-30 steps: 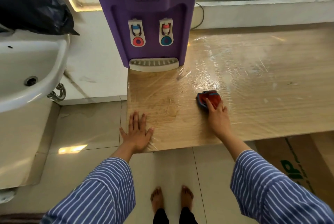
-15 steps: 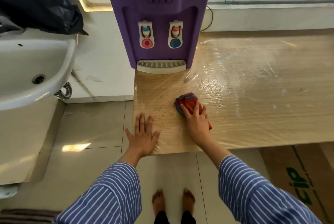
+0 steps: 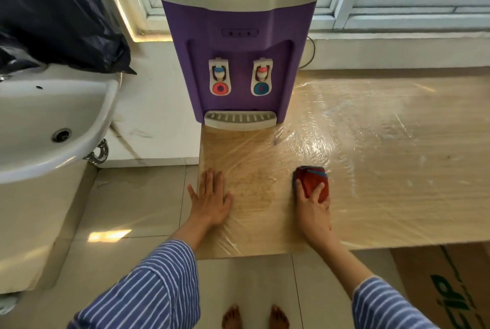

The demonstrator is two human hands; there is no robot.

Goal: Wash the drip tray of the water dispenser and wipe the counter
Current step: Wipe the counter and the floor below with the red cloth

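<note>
Drip tray lies crosswise; right hand presses cloth — seemingly bunched.

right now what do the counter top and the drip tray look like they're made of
Counter: looks like light wood-grain board under clear plastic film, judging by the glossy wrinkles and glare.
Drip tray: probably matte off-white moulded plastic, with a slotted grille.

The surface looks like light wood under a glossy, wrinkled plastic film. The cloth is soft red fabric. The dispenser is matt purple plastic; the sink is shiny white ceramic.
</note>
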